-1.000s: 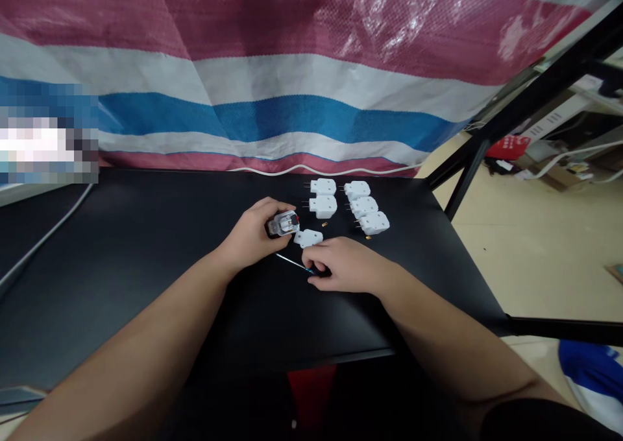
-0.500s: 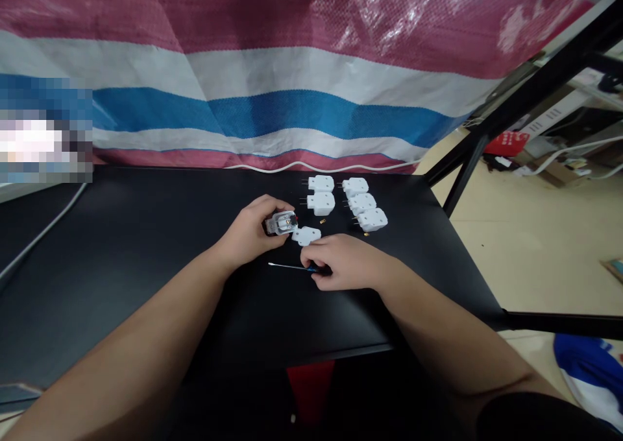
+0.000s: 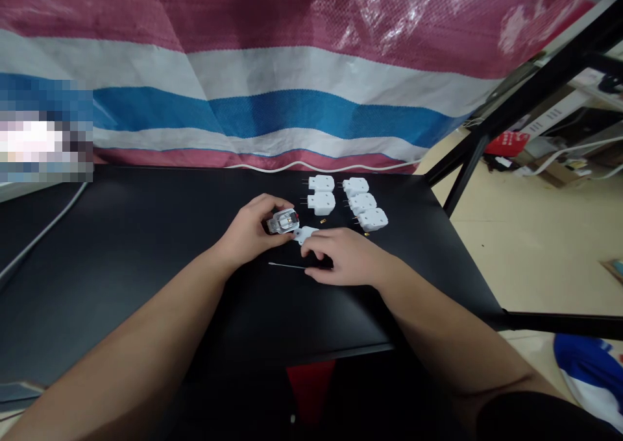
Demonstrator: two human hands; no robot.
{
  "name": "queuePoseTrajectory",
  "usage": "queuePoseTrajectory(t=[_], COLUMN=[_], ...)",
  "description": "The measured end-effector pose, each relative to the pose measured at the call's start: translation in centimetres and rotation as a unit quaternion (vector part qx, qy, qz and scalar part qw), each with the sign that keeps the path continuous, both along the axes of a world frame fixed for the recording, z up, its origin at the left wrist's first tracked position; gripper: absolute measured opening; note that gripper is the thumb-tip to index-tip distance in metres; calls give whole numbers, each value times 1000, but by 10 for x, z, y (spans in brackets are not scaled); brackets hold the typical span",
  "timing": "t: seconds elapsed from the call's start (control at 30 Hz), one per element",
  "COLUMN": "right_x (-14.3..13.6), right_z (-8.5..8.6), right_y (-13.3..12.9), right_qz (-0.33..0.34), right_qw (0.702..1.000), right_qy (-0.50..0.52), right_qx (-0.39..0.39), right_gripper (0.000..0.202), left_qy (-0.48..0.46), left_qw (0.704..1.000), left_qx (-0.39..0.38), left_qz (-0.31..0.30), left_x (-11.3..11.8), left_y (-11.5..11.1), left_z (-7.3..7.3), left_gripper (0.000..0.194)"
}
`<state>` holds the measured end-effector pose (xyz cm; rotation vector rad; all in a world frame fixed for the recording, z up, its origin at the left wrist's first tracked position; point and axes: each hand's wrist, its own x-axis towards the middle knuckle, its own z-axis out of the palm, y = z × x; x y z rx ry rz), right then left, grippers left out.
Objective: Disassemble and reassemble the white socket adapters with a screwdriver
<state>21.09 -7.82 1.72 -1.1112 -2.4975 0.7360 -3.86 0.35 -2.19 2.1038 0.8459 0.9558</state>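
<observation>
Between the thumb and fingers of my left hand (image 3: 253, 230) is an opened white plug housing (image 3: 283, 221), its inner metal parts showing. A flat white cover (image 3: 305, 234) lies just right of it, partly under the fingers of my right hand (image 3: 345, 256). My right hand has its thumb and fingers apart, over the cover and the hidden handle end of a screwdriver. The screwdriver's thin shaft (image 3: 287, 265) lies on the black table and points left. A small brass piece (image 3: 323, 220) rests behind the cover.
Two white plugs (image 3: 320, 203) stand in a column behind my hands, with three more (image 3: 361, 202) to their right. Another brass piece (image 3: 366, 234) lies near them. A white cable (image 3: 296, 164) runs along the back edge of the black table (image 3: 160, 198), before a striped sheet.
My right hand has risen slightly off the screwdriver handle and its fingers now reach over the white cover. The housing in my left hand has tilted a little.
</observation>
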Motion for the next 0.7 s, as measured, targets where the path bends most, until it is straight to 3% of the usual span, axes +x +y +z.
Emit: queuePoseTrajectory(t=[0.17,0.37,0.53,0.7], right_x=[-2,-2,-3,-7], right_z=[-6,-13,-12,-11], right_y=[1,6,5,2], right_qz=[-110,-105,-113,-122], right_qw=[982,976,972,977], right_qy=[122,141,137,120], right_qx=[96,131,152,124], right_gripper=[33,26,18,16], left_qy=[-48,-106,-139,-119], left_qw=[992,958,931,919], left_qx=[-93,-232,-309,-356], left_qz=[-69,-130,-138,-124], left_x=[6,9,9,9], left_y=[-12,-18,-13,-14], left_z=[7,11,7,6], left_gripper=[52,50,49,56])
